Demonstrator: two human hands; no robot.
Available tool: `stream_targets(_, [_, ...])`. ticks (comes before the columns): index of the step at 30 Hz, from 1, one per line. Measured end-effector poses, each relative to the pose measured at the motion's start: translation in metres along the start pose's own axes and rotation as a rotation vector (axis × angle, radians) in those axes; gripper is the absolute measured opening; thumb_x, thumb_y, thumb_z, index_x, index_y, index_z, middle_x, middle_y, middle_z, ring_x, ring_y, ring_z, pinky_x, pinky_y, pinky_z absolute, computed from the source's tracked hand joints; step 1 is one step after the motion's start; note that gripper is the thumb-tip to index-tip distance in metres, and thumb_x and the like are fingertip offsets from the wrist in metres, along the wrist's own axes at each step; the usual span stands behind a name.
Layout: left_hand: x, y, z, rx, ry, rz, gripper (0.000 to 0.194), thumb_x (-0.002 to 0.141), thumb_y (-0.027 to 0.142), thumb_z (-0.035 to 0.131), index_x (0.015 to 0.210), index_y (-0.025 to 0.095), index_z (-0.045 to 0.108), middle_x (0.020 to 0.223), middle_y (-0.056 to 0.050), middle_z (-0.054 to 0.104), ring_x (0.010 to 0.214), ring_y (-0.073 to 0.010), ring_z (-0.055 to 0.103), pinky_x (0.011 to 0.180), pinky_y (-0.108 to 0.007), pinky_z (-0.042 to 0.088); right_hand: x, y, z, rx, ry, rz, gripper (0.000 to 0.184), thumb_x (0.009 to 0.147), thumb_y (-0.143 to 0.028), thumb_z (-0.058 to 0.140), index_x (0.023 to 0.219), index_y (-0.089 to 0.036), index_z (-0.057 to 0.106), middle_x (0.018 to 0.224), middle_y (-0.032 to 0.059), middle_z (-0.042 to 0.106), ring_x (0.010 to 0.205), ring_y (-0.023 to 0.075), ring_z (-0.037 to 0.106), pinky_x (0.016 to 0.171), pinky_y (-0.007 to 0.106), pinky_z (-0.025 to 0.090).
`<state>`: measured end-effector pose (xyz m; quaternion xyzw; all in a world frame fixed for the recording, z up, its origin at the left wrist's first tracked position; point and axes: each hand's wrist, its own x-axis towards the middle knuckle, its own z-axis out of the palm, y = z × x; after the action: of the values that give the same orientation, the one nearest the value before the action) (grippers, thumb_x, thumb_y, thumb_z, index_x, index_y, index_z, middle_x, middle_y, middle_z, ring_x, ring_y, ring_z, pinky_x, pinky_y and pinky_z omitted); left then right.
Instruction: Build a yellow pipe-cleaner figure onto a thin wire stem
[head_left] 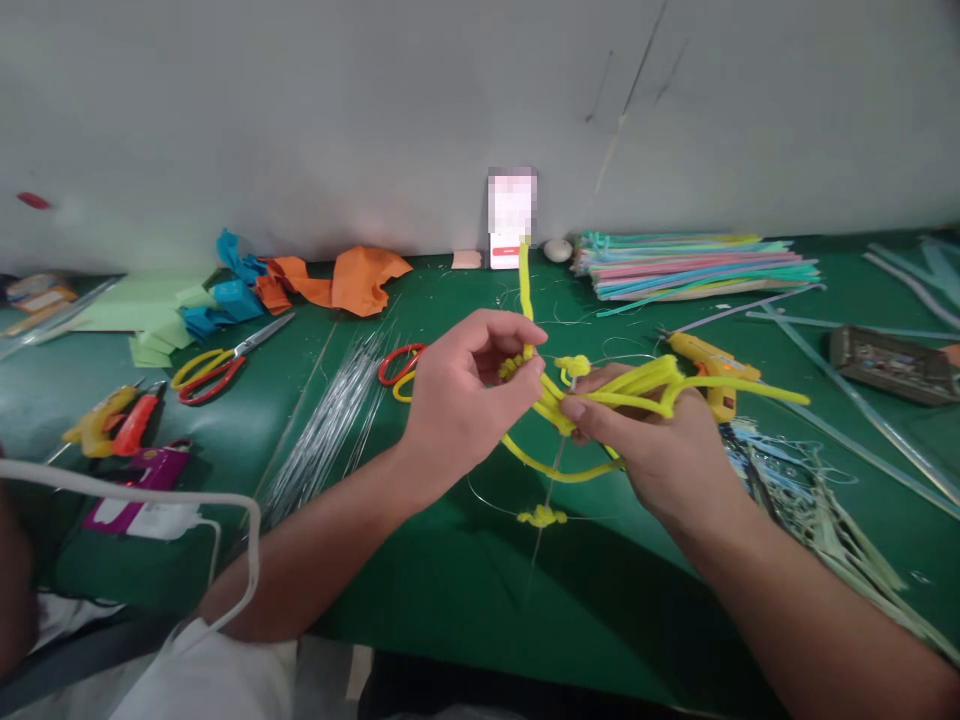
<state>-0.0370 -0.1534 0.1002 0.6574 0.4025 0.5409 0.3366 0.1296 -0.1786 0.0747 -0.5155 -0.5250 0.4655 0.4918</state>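
Yellow pipe cleaners (645, 385) run in a bent bundle through my right hand (667, 440), whose thumb and fingers are closed on them. My left hand (480, 385) pinches one yellow pipe cleaner (526, 285) between thumb and fingertips, its free end sticking up. Between and below the hands is a thin wire frame (556, 470) with yellow fuzzy clusters, one of them a low cluster (541, 516) hanging under my fingers. A long yellow strand curves beneath both hands. The joint where the strands meet is partly hidden by my fingers.
Scissors (225, 365), wires (330, 430) and glue guns (101, 420) lie left on the green table (450, 600). A phone (513, 220) leans on the wall. Coloured pipe cleaners (697, 265), another glue gun (712, 365) and a dark box (889, 365) lie right. A white cable (150, 492) crosses my left arm.
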Motion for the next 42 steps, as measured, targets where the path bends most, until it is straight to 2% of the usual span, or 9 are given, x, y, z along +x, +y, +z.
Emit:
stream_targets(4, [0.0,-0.002,-0.001,-0.004,-0.01,-0.023,0.011,0.076,0.016,0.069,0.087,0.018,0.068,0.078,0.001,0.066,0.066,-0.0083,0.061,0.059,-0.019,0.052,0.001,0.004,-0.001,0.008,-0.002,-0.007,0.019,0.073,-0.035,0.078,0.064,-0.023,0.066,0.066,-0.0009,0.064,0.061,0.0142,0.06,0.055,0.027,0.049])
stream_targets(11, [0.006,-0.007,0.0,-0.352,-0.066,-0.362,0.016,0.071,0.022,0.075,0.084,0.017,0.068,0.074,0.0,0.068,0.066,-0.0101,0.064,0.057,-0.02,0.054,0.001,0.003,-0.003,0.005,0.003,-0.019,0.018,0.072,-0.034,0.077,0.065,-0.022,0.066,0.064,-0.0013,0.064,0.059,0.0139,0.06,0.056,0.028,0.05])
stream_targets(14, [0.006,-0.008,0.001,-0.357,-0.078,-0.403,0.017,0.072,0.025,0.075,0.085,0.017,0.068,0.073,0.0,0.068,0.062,-0.0106,0.063,0.055,-0.022,0.054,0.0,0.003,-0.004,0.006,0.009,-0.019,0.019,0.072,-0.036,0.078,0.067,-0.022,0.067,0.066,-0.0011,0.064,0.058,0.0136,0.06,0.056,0.027,0.05])
stream_targets(16, [0.004,-0.008,0.0,-0.233,-0.074,-0.291,0.015,0.075,0.027,0.074,0.085,0.017,0.069,0.074,0.0,0.068,0.061,-0.0107,0.063,0.055,-0.022,0.053,0.0,0.003,-0.005,0.012,0.012,-0.021,0.02,0.072,-0.038,0.078,0.068,-0.022,0.068,0.067,-0.0007,0.064,0.057,0.0136,0.059,0.055,0.027,0.05])
stream_targets(20, [0.0,-0.005,-0.004,0.137,-0.052,0.085,0.007,0.082,0.024,0.067,0.085,0.02,0.072,0.082,-0.002,0.07,0.071,-0.0121,0.063,0.064,-0.024,0.053,-0.002,-0.003,-0.006,0.008,0.005,-0.007,0.02,0.072,-0.037,0.078,0.067,-0.021,0.067,0.072,0.001,0.066,0.059,0.0142,0.06,0.056,0.029,0.051])
stream_targets(22, [0.0,-0.003,-0.005,0.265,-0.033,0.231,0.008,0.085,0.024,0.065,0.085,0.021,0.072,0.084,-0.003,0.07,0.075,-0.0128,0.062,0.065,-0.025,0.052,-0.003,-0.005,-0.006,-0.008,0.002,-0.003,0.02,0.073,-0.037,0.077,0.067,-0.021,0.067,0.073,0.0016,0.066,0.06,0.0144,0.06,0.057,0.029,0.052])
stream_targets(25, [0.001,-0.001,-0.007,0.357,-0.009,0.309,0.008,0.085,0.024,0.066,0.083,0.021,0.072,0.084,-0.003,0.07,0.077,-0.0131,0.063,0.065,-0.025,0.051,-0.004,-0.005,-0.006,-0.013,0.007,-0.028,0.022,0.073,-0.039,0.077,0.067,-0.021,0.067,0.071,0.0014,0.066,0.059,0.0142,0.059,0.055,0.028,0.051])
stream_targets(36, [-0.002,0.004,-0.004,0.254,0.014,0.076,0.011,0.078,0.027,0.073,0.085,0.019,0.071,0.083,-0.001,0.074,0.069,-0.0119,0.067,0.068,-0.024,0.057,-0.004,-0.004,-0.004,0.019,0.012,-0.008,0.019,0.071,-0.036,0.078,0.068,-0.02,0.067,0.072,0.0008,0.066,0.059,0.0139,0.06,0.055,0.027,0.051])
stream_targets(42, [0.006,0.0,-0.009,0.049,-0.101,-0.191,0.014,0.074,0.031,0.076,0.079,0.018,0.073,0.075,-0.002,0.072,0.063,-0.0118,0.065,0.062,-0.024,0.056,-0.005,-0.006,-0.003,-0.013,0.049,0.011,0.02,0.068,-0.037,0.079,0.067,-0.021,0.067,0.069,0.0008,0.065,0.056,0.0137,0.058,0.052,0.027,0.05])
